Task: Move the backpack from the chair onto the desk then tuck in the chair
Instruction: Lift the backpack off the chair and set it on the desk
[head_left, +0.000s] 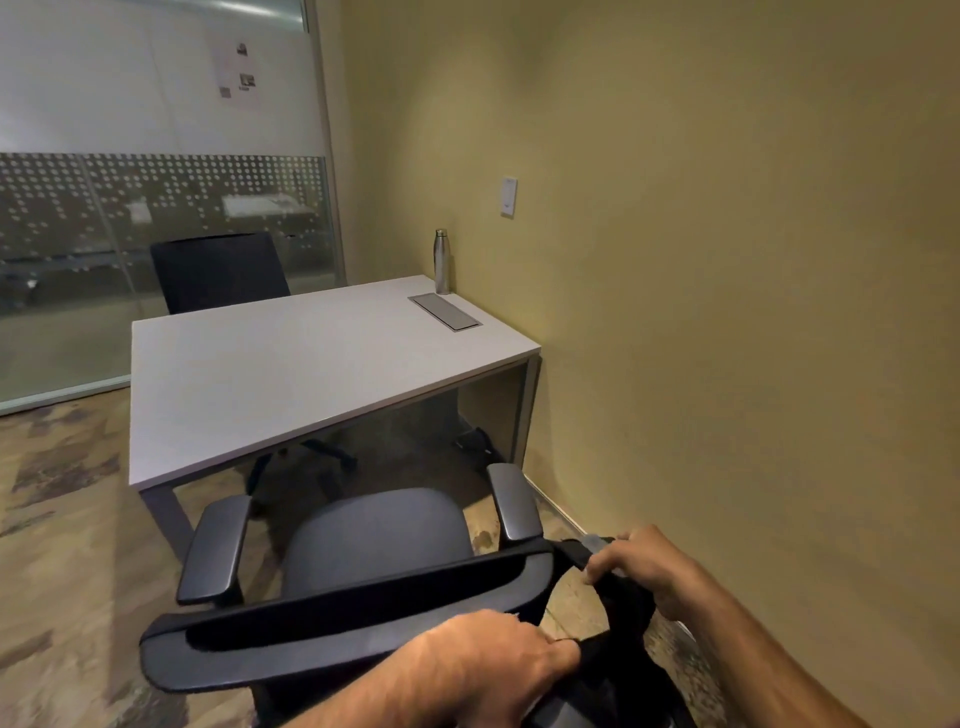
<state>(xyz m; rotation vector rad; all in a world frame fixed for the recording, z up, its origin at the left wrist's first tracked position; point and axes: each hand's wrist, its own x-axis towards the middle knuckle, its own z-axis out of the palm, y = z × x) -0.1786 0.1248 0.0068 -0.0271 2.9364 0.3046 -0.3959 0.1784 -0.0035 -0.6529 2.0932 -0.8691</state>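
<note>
A black backpack (618, 670) hangs behind the right end of the backrest of a grey office chair (374, 540), with one strap looped over that corner. My left hand (488, 665) grips the backpack's top fabric just behind the backrest. My right hand (644, 566) pinches the strap near the chair's right armrest. The chair stands pulled out, its seat bare, facing the white desk (291, 374). Most of the backpack is cut off by the bottom edge of the view.
A steel bottle (441, 262) stands at the desk's far right corner beside a grey cable hatch (445, 310). Another black chair (218, 273) sits at the desk's far side. A yellow wall (727, 312) runs close along the right; a glass partition is behind.
</note>
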